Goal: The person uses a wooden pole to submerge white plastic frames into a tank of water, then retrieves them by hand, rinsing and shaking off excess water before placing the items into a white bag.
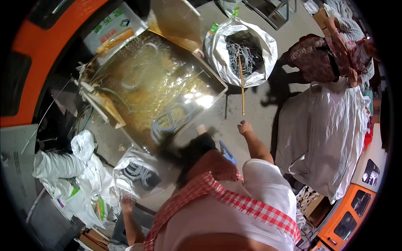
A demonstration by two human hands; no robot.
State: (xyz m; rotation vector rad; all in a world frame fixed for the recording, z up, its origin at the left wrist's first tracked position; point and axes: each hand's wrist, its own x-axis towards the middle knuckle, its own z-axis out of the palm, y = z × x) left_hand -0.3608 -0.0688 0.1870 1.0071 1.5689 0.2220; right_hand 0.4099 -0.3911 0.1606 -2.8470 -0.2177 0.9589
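My right hand [244, 127] is out in front with its fingers curled in, and nothing shows in it. Just beyond it is the lower end of a thin wooden stick [242, 94], with a gap between. The stick leans out of a white woven sack [270, 50] filled with grey strips [243, 56]. Low on the left, my left hand [127, 204] hangs beside the rim of a smaller white sack [119, 178] holding coiled grey strips [140, 172]. Its fingers are too small and dim to read, and I cannot tell whether it touches the sack.
A large tank [215, 90] of yellowish water with pale looped strips [167, 123] stands ahead left. A bulky white bag [320, 134] stands right, with another person [318, 58] behind it. White sacks [79, 167] pile up left. Orange machines [67, 29] flank the space.
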